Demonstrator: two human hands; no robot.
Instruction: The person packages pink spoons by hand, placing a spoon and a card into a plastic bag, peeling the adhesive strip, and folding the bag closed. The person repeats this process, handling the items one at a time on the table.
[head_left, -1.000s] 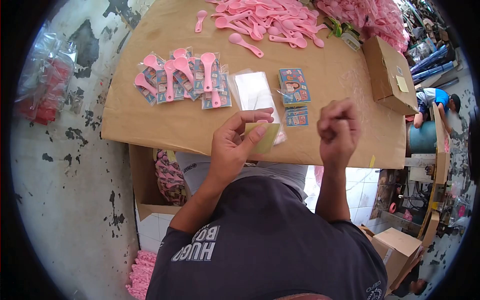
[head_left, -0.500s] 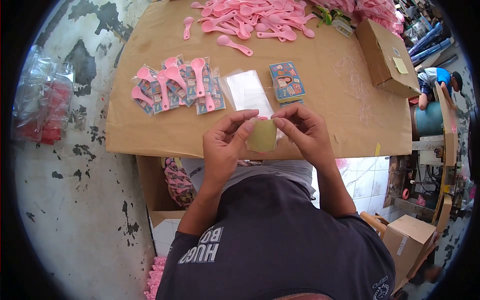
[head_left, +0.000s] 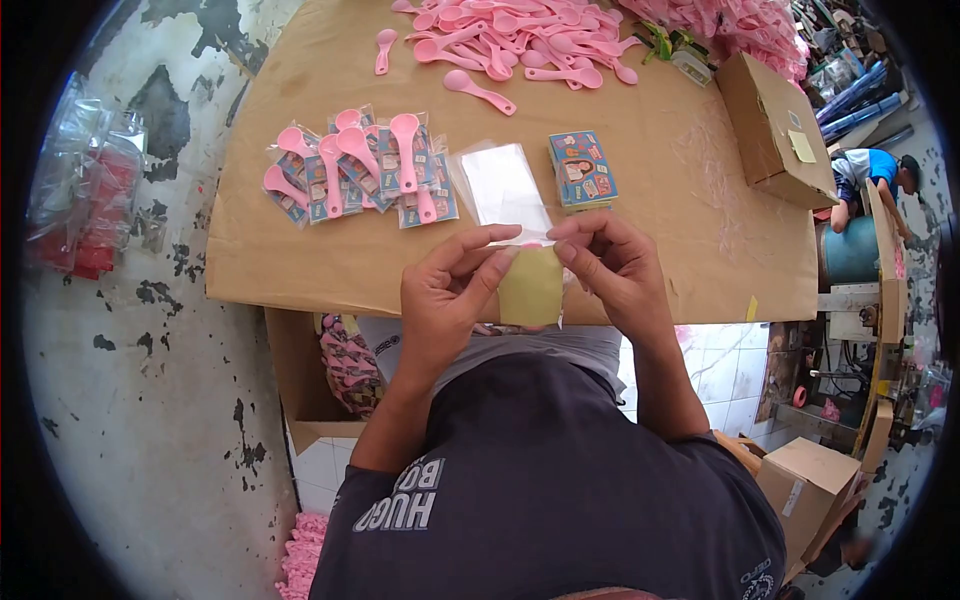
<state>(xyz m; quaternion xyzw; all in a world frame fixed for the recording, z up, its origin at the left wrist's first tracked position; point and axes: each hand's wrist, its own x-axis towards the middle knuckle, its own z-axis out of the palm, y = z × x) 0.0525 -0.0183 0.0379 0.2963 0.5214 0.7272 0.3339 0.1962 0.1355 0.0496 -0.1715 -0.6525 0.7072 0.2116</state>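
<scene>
Between my two hands, at the table's front edge, hangs a small clear plastic bag [head_left: 525, 236] with an olive-backed card [head_left: 531, 288] in it. A bit of pink shows at the card's top; the rest is hidden behind it. My left hand [head_left: 447, 287] pinches the bag's top left corner between thumb and fingers. Opposite it, my right hand [head_left: 618, 268] pinches the top right corner. Just beyond lie a stack of clear bags [head_left: 505, 185] and a pile of blue printed cards [head_left: 583, 170].
Packed pink spoons with cards [head_left: 350, 165] lie at the left of the brown-covered table [head_left: 300, 265]. Loose pink spoons [head_left: 500, 40] are heaped at the back. A cardboard box [head_left: 770, 125] stands right. Another person [head_left: 870, 175] is at the far right.
The bag's clear top edge is now stretched between my fingertips, and the olive card hangs lower, showing more of its length. The whole view has shifted slightly.
</scene>
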